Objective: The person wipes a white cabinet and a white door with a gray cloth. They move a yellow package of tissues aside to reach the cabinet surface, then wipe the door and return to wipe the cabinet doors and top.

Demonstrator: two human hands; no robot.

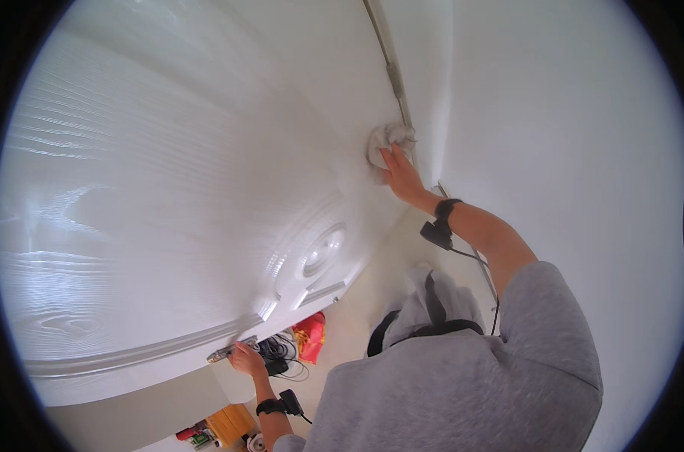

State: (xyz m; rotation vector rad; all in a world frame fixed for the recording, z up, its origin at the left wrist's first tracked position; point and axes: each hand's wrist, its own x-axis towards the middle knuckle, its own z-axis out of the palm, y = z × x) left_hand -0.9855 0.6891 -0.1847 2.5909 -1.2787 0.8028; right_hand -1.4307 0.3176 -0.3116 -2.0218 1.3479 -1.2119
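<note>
A crumpled whitish cloth [391,143] is under my right hand [402,175], fingers stretched over it and pressing it against the white door [169,188] near its hinge-side edge. That arm reaches up and forward. Lower down, at the opposite edge of the door, my left hand [245,360] is closed around a metallic door handle [223,352]; part of the handle is hidden by the fingers. The door has a wood-grain surface and a raised round moulding [324,248].
A white wall [568,151] stands close on the right, past the door's edge. On the floor below lie a red bag [309,337] and a heap of black cables [281,352]. A yellow-orange item [231,426] and small things sit at the bottom.
</note>
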